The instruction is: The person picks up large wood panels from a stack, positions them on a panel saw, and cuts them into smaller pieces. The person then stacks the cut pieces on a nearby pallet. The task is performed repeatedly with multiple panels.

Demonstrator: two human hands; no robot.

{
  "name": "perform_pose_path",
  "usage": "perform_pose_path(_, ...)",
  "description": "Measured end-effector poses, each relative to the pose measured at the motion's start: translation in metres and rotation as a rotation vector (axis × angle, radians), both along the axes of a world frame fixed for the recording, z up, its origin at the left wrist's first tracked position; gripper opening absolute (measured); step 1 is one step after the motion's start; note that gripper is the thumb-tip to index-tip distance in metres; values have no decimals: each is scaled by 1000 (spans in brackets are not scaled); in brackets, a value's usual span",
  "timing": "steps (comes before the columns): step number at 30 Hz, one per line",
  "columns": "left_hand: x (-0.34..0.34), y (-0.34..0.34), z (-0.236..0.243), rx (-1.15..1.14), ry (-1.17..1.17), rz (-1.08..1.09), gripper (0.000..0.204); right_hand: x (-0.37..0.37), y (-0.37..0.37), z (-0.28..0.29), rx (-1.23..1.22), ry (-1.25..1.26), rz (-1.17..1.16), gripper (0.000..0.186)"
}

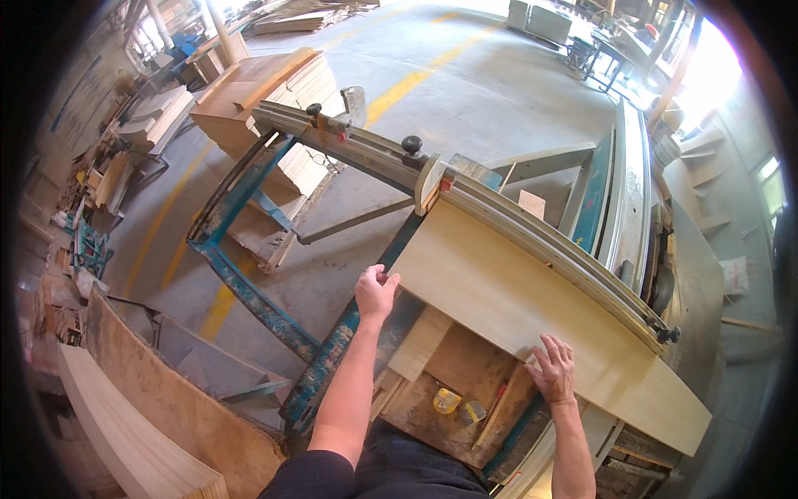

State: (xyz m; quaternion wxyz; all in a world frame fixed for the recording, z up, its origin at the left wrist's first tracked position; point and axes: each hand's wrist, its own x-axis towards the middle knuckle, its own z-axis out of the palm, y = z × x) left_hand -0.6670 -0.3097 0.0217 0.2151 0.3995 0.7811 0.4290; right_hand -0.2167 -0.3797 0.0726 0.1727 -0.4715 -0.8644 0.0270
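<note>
A long pale wooden board [515, 287] lies slanting across the frame of what looks like a sliding table saw, its far long edge against a metal fence [549, 241]. At the board's near left corner, my left hand [376, 293] is closed, with thumb and fingertips on the edge. Farther right, my right hand [552, 370] touches the near long edge, its fingers bent but apart. Between my forearms, a wooden shelf [465, 366] holds two yellow-and-dark tape measures [446, 401] and a thin stick with a red tip [492, 413].
A round-ended stop [430, 183] and black knobs [411, 144] sit on the fence. The blue frame [258, 291] reaches out leftward. Stacked panels [278, 100] stand beyond it. Curved boards [133, 416] lean at lower left. A dark flat panel [698, 291] is at right.
</note>
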Motion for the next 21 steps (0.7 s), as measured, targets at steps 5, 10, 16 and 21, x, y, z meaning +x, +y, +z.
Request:
perform_pose_path(5,-1,2,6,-74,138,-83,31,1,-1,-3,2,14,1,47)
perform_pose_path(10,-3,4,11,-99,171,-107,29,-1,-2,-6,-5,21,-12,47)
perform_pose_path(16,-9,9,1,6,-175,-15,36,2,-3,-8,-22,-3,6,53)
perform_pose_path(21,3,7,17,12,291,-181,38,11,-14,-12,-4,-19,-25,59)
